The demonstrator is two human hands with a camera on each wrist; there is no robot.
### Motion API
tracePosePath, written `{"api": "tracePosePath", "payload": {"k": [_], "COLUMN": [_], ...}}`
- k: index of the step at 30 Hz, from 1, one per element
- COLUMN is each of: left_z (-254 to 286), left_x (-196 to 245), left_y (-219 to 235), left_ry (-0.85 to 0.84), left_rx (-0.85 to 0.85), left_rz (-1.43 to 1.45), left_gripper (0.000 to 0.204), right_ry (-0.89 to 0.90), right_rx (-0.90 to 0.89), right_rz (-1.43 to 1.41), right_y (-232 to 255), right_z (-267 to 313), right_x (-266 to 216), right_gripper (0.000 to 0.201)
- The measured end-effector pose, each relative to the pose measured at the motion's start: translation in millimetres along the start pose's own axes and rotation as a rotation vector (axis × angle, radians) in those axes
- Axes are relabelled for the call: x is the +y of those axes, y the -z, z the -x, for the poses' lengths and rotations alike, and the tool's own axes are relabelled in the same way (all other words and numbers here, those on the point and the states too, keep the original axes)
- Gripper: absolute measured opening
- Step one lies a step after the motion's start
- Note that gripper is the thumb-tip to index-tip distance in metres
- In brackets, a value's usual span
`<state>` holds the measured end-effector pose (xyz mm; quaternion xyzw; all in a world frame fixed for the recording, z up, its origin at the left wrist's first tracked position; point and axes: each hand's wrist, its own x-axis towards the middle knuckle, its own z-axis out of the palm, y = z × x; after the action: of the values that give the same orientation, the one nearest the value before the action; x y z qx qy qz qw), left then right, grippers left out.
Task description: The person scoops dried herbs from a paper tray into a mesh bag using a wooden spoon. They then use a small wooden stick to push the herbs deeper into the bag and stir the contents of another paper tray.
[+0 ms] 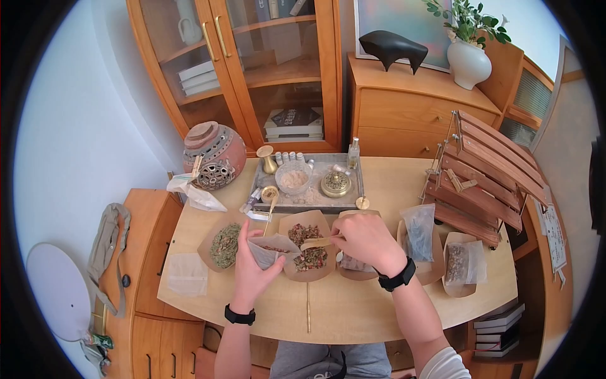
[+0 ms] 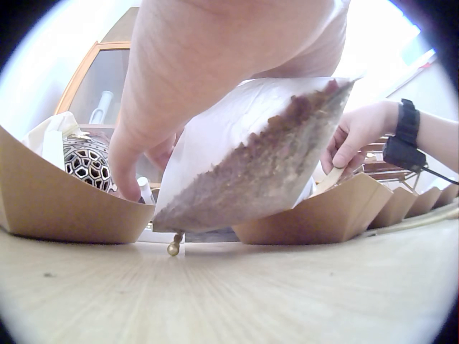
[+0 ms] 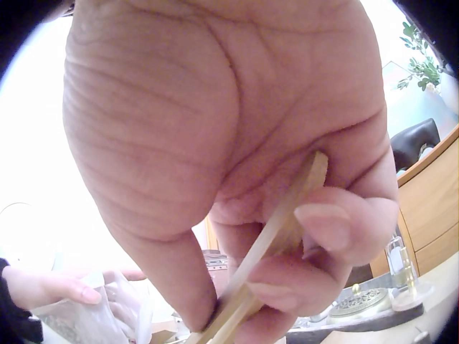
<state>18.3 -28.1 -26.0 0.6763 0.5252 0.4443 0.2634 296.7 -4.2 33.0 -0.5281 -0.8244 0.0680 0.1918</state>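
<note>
My left hand holds a translucent pouch by its side, fingers curled round it. In the left wrist view the pouch is partly filled with dried reddish and brown bits. My right hand pinches a light wooden scoop, whose far end lies over a paper tray of dried flower mix, close to the pouch. The right wrist view shows the scoop's handle between thumb and curled fingers. Left of the pouch is a tray of green herbs.
Behind stands a grey tray with a glass bowl and a brass burner. More paper trays with bags are at the right, below a wooden rack. A flat pouch and a thin brass stick lie in front.
</note>
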Motion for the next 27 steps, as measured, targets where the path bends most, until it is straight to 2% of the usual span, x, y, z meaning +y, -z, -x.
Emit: {"api": "tracePosePath", "payload": {"k": [27], "left_z": [-0.2], "left_x": [-1.8], "left_y": [-0.3], "left_ry": [-0.004], "left_rx": [0.001], "left_rz": [-0.008], "left_gripper": [0.107], "right_ry": [-0.024], "right_rx": [-0.005], "right_rz": [-0.008], "right_y": [3.4], "right_z": [1.2], "right_x": [1.1], "right_gripper": [0.015]}}
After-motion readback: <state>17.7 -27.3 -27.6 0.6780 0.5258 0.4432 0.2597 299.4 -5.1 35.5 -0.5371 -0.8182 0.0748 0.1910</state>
